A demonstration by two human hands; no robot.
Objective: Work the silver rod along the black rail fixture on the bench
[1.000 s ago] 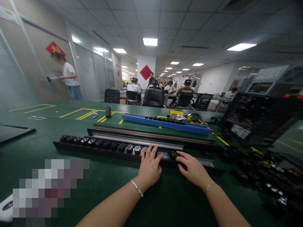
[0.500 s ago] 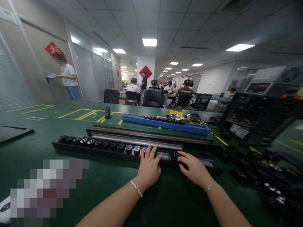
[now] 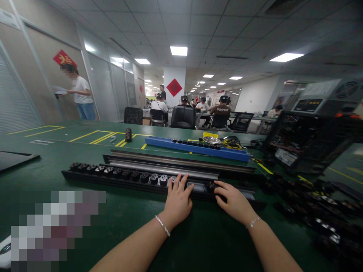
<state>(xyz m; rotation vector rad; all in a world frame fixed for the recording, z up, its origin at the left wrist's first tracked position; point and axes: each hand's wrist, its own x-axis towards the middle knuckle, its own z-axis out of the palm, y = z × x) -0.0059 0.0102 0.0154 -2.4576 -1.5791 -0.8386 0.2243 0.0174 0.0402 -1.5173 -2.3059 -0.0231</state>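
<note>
A long black channel (image 3: pixel 93 177) lies across the green table in front of me, with a row of several black socket modules (image 3: pixel 144 176) set in it. My left hand (image 3: pixel 179 200) rests over the right end of that row, its fingers spread and the fingertips on the modules and channel. Farther right in the same channel sits a single black socket module (image 3: pixel 210 187). My right hand (image 3: pixel 234 202) has its index finger and thumb closed at this module's right side. A bare stretch of channel lies between the two hands.
Behind the channel lie more dark metal rails (image 3: pixel 181 162) and a blue channel (image 3: pixel 164 144) with black modules. A heap of dark parts (image 3: pixel 317 211) covers the right side, below an opened computer case (image 3: pixel 295 139). A short module strip (image 3: pixel 128 134) stands farther back.
My right hand and the single socket module have shifted slightly right along the channel. My left hand stays on the row. In the background, a standing person has moved left.
</note>
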